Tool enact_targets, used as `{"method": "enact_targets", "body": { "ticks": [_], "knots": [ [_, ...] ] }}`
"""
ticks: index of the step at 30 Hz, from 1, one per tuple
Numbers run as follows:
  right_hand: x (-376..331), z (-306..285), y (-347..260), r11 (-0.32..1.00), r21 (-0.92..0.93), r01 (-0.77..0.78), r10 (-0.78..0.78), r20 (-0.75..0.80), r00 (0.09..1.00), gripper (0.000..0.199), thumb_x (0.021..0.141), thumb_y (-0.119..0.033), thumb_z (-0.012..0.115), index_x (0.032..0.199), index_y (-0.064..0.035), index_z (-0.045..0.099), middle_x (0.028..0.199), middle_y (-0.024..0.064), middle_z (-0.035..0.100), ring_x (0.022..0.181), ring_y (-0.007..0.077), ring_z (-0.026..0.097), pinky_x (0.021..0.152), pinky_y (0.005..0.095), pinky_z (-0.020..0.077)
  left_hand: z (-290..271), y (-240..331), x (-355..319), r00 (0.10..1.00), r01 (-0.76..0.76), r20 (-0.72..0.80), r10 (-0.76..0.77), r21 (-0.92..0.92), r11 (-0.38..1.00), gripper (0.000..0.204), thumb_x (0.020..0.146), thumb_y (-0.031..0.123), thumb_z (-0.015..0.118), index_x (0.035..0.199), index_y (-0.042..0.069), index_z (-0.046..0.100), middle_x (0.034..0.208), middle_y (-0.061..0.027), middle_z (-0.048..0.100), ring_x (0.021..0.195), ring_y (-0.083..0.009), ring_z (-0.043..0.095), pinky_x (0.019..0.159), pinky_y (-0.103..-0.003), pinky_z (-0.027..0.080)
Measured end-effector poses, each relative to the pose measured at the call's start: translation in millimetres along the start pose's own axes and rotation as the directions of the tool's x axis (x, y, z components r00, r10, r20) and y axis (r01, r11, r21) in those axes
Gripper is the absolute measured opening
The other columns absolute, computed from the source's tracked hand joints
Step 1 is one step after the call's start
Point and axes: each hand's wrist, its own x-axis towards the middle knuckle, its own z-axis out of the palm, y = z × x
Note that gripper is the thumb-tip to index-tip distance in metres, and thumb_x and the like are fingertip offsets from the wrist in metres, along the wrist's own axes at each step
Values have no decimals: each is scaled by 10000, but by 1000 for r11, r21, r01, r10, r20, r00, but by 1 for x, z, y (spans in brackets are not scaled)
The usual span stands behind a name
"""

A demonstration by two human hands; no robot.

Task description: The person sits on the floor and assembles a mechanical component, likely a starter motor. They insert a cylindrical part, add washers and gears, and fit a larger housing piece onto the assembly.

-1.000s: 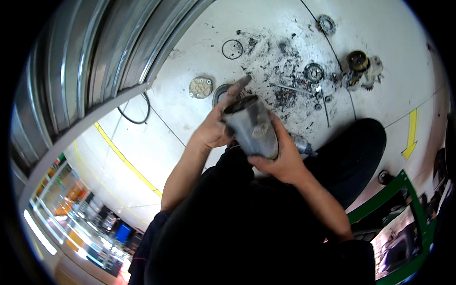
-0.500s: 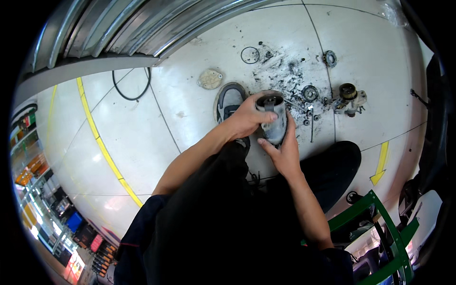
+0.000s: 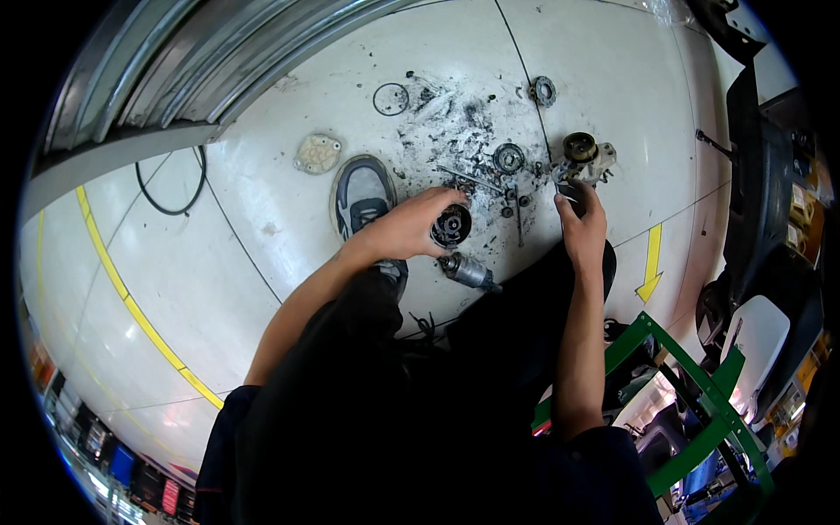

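Note:
My left hand (image 3: 418, 226) is wrapped round a cylindrical metal motor housing (image 3: 451, 227), whose dark open end faces up with parts inside. Just below it lies a silver cylindrical part (image 3: 469, 271) with dark ends. My right hand (image 3: 584, 224) is apart from the left, thumb and fingers spread with a gap between them. It is beside a metal gear housing (image 3: 598, 163) topped by a dark round cup (image 3: 579, 147); whether it touches this is unclear. Between the hands are a dark round gear-like part (image 3: 508, 157), a long thin rod (image 3: 470, 180) and several small pieces.
Black grime and crumbs mark the floor (image 3: 455, 122). Around it lie a ring (image 3: 391, 100), a flat pale cover (image 3: 318, 154) and a toothed disc (image 3: 542, 91). A black belt (image 3: 171, 182) lies left, near a metal shutter (image 3: 166, 70). A green metal frame (image 3: 691, 385) stands at right.
My right hand has let go of the motor housing and moved right toward the gear housing. My left hand keeps the motor housing, now tipped open end up. The view has shifted right.

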Motion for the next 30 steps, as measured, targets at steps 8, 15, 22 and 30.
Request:
{"method": "enact_targets", "body": {
  "ticks": [8, 15, 22, 30],
  "knots": [
    [8, 27, 0, 998, -57, 25, -20, 95, 995, 348, 881, -170, 684, 1169, 12, 618, 989, 172, 723, 907, 280, 711, 796, 351, 529, -7, 4, -10, 972, 108, -178, -151, -232, 967, 722, 625, 123, 855, 1249, 32, 505, 1184, -148, 610, 1122, -263, 595, 980, -344, 449],
    [21, 67, -27, 917, -296, 268, -245, 116, 963, 544, 832, -194, 731, 1320, -62, 533, 1255, 255, 567, 1135, 416, 575, 944, 436, 475, -1, -1, -6, 969, -3, -242, -44, -192, 981, 705, 615, 110, 856, 1235, 36, 528, 1250, -144, 591, 1179, -292, 576, 1014, -360, 440],
    [44, 88, -15, 847, -452, 280, -205, 207, 957, 628, 777, -188, 759, 1347, -99, 510, 1119, 256, 536, 1002, 452, 581, 879, 472, 491, -2, -4, 1, 990, 24, -139, -40, -113, 993, 753, 627, 149, 879, 1275, 39, 512, 1265, -148, 592, 1186, -306, 575, 1010, -369, 449],
    [-11, 58, -61, 794, 607, -36, -148, 251, 956, 472, 807, -109, 760, 1210, 12, 545, 1134, 83, 600, 1058, 163, 570, 929, 317, 466, -1, -10, -1, 980, -18, -197, -10, -140, 990, 717, 629, 208, 874, 1227, 53, 510, 1186, -180, 607, 1132, -370, 576, 946, -414, 462]
  ]
}}
